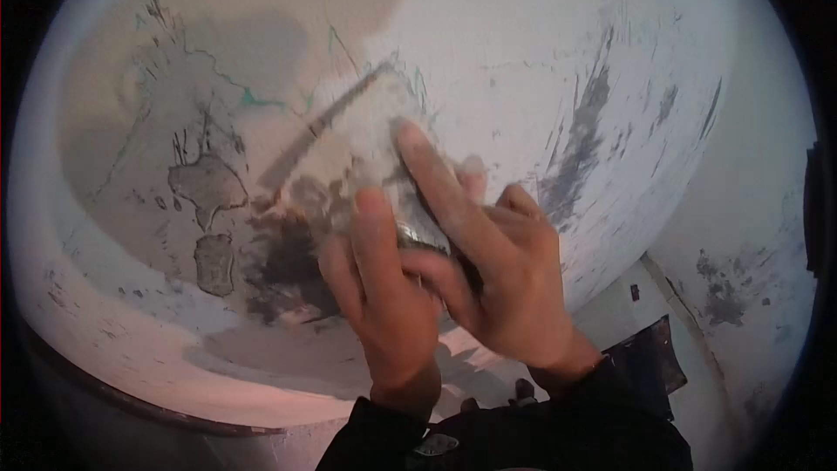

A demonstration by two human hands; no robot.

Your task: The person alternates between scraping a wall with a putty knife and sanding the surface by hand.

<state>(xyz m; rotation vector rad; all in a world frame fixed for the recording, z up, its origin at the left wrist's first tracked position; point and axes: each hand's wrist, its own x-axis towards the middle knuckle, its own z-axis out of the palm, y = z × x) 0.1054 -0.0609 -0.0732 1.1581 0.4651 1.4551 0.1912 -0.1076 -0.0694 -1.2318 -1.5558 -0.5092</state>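
Observation:
A wide putty knife (344, 135) lies with its blade against the patched wall, its long edge slanting from lower left to upper right. Pale, wet-looking putty smears the blade. My right hand (514, 283) is closed round the tool's handle side, with the index finger stretched along the blade. Beside it, my left hand (392, 310) presses its fingertips on the lower part of the blade. A shiny metal bit (414, 235) shows between the hands; most of the handle is hidden by my fingers. Both hands are slightly blurred.
The wall (523, 17) carries grey stains, cracks and greenish lines. Left of the blade are bare grey patches (207, 187) with peeled edges. A dark strip (148, 406) runs along the lower left. At lower right, a dark flat piece (658, 353) lies near another scuffed wall (732, 288).

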